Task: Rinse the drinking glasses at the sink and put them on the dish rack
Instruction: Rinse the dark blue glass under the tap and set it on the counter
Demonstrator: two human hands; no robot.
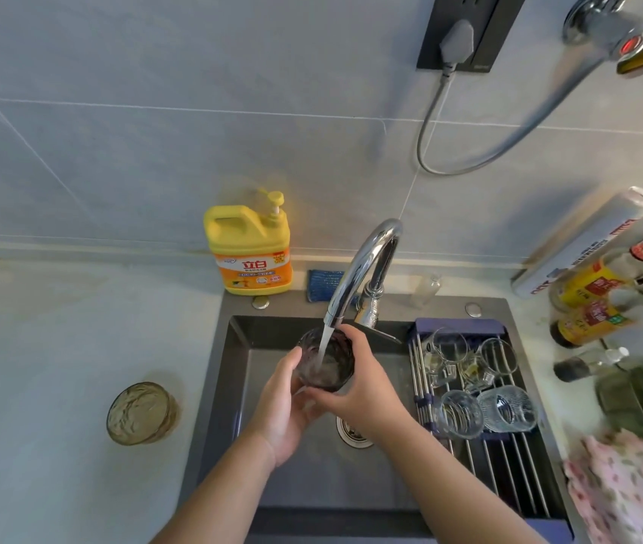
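Both forearms are reaching in from the bottom edge over the dark grey rectangular sink. The left hand is cupping palm-up under the dark purple textured drinking glass, thumb pressing its left wall. The right hand is wrapping the glass's right side, thumb over the rim, fingers curling beneath. Both hands are gripping that glass, upright and mouth-up. Water from the curved chrome faucet just above the grip is pouring into it. Right of the grip, clear glasses are lying on the metal-rod dish rack. Well left of the grip, an amber ribbed glass is standing on the pale countertop.
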